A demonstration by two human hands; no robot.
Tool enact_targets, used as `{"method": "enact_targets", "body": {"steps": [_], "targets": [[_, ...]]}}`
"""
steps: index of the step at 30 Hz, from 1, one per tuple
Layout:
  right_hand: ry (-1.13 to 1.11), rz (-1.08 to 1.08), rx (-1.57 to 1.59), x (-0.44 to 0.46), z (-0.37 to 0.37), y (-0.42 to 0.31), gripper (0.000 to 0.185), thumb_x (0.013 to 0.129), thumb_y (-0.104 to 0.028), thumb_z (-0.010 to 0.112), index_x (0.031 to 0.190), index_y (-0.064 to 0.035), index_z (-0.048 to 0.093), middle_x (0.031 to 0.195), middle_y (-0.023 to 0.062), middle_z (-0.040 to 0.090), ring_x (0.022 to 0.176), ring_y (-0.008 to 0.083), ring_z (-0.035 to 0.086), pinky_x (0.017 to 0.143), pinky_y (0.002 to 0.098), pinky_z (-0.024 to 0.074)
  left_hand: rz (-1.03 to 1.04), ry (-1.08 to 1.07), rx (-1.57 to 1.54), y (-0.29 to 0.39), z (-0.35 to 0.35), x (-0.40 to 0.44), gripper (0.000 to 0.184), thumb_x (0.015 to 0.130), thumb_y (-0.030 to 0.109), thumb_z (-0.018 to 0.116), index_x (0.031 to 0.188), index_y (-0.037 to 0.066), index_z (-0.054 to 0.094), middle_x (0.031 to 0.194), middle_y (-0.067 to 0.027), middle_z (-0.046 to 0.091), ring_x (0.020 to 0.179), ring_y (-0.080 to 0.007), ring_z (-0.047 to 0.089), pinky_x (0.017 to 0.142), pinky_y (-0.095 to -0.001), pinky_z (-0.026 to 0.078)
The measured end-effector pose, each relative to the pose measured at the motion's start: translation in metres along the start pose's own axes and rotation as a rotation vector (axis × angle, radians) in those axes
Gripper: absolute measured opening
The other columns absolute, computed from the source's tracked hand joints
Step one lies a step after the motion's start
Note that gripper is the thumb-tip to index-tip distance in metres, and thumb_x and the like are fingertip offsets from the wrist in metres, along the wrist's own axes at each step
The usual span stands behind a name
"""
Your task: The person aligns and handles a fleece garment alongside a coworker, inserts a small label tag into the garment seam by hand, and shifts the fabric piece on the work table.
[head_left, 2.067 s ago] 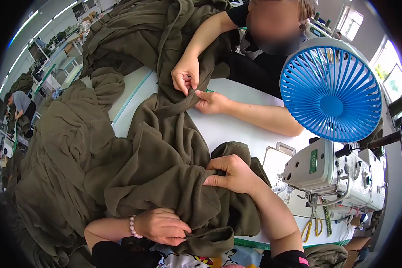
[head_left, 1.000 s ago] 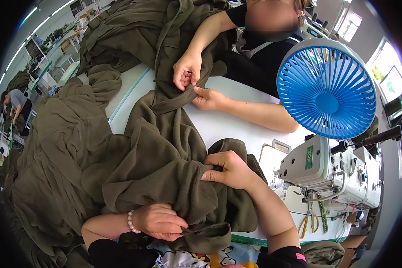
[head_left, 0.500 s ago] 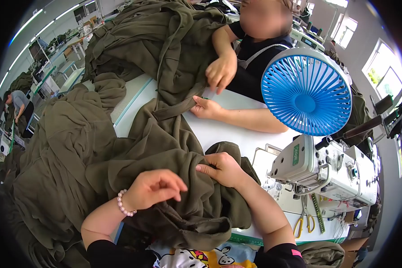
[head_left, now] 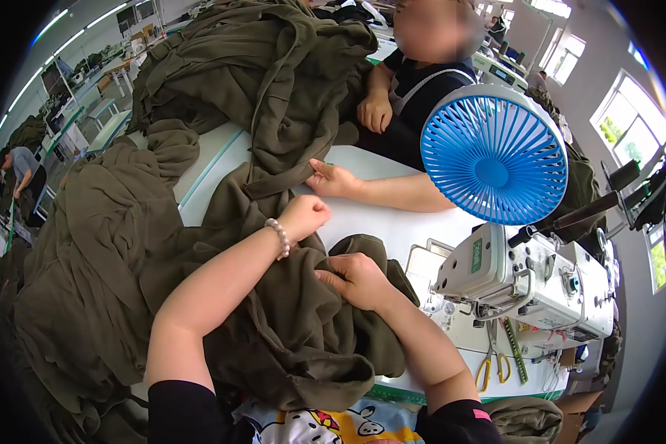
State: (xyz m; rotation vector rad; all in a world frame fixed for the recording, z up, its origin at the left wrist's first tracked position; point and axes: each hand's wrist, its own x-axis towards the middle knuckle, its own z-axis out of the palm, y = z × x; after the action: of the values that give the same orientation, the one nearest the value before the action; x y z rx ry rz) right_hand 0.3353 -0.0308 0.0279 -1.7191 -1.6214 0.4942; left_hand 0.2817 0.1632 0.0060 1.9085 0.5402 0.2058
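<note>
Olive-green in colour, lying in deep, loose folds over the middle of the table point(head_left: 370, 166), spilling across its near edge and stretching towards its far side. Grasping this cloth point(head_left: 288, 333) with the right hand point(head_left: 357, 281), clamping a raised fold between thumb and curled fingers, just left of the sewing machine point(head_left: 525, 285). Holding the left hand point(head_left: 303, 220) farther forward, above the folds, bending its fingers inward, and hiding their tips too much to tell whether they are released or pinching anything. Wearing a beaded bracelet point(head_left: 280, 238) on the left wrist.

Facing a co-worker point(head_left: 436, 78) across the table, near its far right part. Being pinched at a narrow band, in the case of the cloth, by that person's outstretched hand point(head_left: 331, 180), just beyond the bracelet-side hand and apart from it. Keeping the other hand point(head_left: 375, 112), in the co-worker's case, close to the body, beside the large far heap point(head_left: 274, 66). Piling up more olive fabric point(head_left: 103, 244) along the left.

Having a blue fan point(head_left: 492, 170) above the right part of the table, facing the camera. Lying near the right end of the near edge, beside the machine, in the case of yellow-handled scissors point(head_left: 490, 364) and a green ruler point(head_left: 515, 351).
</note>
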Motion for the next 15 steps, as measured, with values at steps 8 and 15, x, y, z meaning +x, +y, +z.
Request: {"method": "enact_targets", "body": {"steps": [8, 15], "targets": [[0.001, 0.015, -0.019, 0.003, -0.001, 0.000, 0.048, 0.088, -0.041, 0.061, 0.064, 0.0001, 0.050, 0.062, 0.0177, 0.053, 0.062, 0.0377, 0.055, 0.056, 0.0442, 0.0433, -0.285, 0.186, -0.853, -0.032, -0.007, 0.015, 0.018, 0.086, 0.017, 0.067, 0.094, 0.003, 0.058, 0.091, -0.0057, 0.060, 0.082, -0.0142, 0.059, 0.074, -0.0243, 0.048], [-0.027, 0.058, 0.012, 0.003, -0.002, -0.001, 0.049, 0.088, -0.040, 0.061, 0.064, 0.0005, 0.049, 0.061, 0.0183, 0.052, 0.061, 0.0383, 0.053, 0.056, 0.0445, 0.0424, -0.047, 0.523, -1.068, -0.034, -0.019, 0.029, 0.022, 0.081, 0.018, 0.074, 0.096, 0.009, 0.061, 0.096, -0.0004, 0.062, 0.090, -0.0135, 0.056, 0.084, -0.0276, 0.040]]}}
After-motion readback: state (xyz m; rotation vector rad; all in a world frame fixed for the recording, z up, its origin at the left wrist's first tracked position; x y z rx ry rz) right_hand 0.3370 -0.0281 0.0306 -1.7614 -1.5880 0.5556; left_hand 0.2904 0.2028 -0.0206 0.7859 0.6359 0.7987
